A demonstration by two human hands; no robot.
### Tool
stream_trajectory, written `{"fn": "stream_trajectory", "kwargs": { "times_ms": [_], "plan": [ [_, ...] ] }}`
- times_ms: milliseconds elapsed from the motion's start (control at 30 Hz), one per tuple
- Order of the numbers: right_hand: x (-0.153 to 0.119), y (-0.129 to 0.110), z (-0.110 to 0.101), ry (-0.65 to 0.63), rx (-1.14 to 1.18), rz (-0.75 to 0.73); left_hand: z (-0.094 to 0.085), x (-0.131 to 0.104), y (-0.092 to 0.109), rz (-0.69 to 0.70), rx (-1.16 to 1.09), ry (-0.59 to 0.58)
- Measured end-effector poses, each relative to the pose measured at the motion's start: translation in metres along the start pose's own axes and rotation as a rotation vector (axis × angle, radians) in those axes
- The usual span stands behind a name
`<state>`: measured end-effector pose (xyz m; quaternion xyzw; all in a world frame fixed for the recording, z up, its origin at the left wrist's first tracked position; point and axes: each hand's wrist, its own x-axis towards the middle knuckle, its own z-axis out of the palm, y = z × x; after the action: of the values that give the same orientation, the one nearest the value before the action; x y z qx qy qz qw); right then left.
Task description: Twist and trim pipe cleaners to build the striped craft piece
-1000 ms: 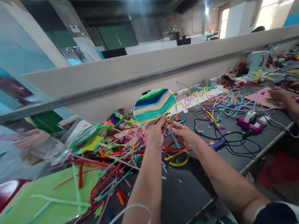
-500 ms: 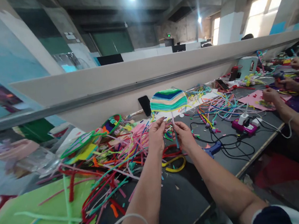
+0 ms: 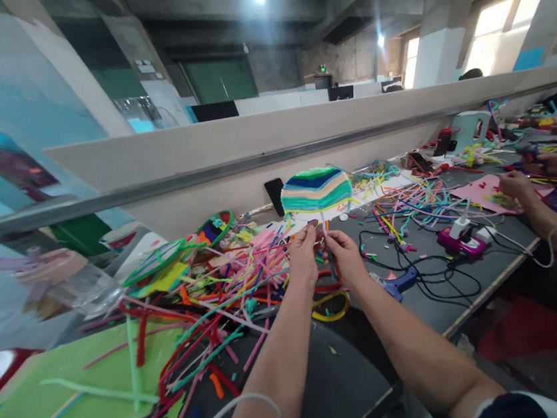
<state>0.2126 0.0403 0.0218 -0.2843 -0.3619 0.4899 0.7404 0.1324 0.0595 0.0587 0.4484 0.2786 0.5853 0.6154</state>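
Plainly, the right hand (image 3: 347, 258) pinches a stick (image 3: 323, 221), the left hand (image 3: 305, 259) curls beside it, its hold unclear, and the striped fan (image 3: 317, 194) beyond both looks light, soft, best gripped by that stick, above a littered counter (image 3: 341, 363), with a pale partition (image 3: 177, 157) and pillars (image 3: 447, 15) behind.

A black phone (image 3: 275, 198) stands before the pale partition (image 3: 191, 148). A purple power strip (image 3: 456, 243) with white plugs (image 3: 459, 227) lies on the dark surface (image 3: 346, 389); a pink-lidded clear bottle (image 3: 97, 288) is at left.
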Motion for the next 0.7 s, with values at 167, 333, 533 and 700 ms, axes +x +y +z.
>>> {"fn": "stream_trajectory", "kwargs": {
  "times_ms": [167, 333, 533, 700],
  "plan": [
    [0.000, 0.006, 0.002, 0.021, -0.013, -0.033, 0.002, 0.000, -0.006, -0.120, 0.037, -0.029],
    [0.000, 0.000, -0.003, -0.049, -0.088, 0.042, -0.005, 0.006, 0.004, -0.074, -0.022, -0.075],
    [0.008, -0.017, -0.011, 0.162, -0.116, -0.064, -0.015, 0.010, 0.007, -0.111, -0.072, -0.102],
    [0.012, -0.017, -0.015, 0.170, 0.024, -0.102, -0.009, 0.007, -0.003, -0.154, -0.051, -0.163]
  ]
}}
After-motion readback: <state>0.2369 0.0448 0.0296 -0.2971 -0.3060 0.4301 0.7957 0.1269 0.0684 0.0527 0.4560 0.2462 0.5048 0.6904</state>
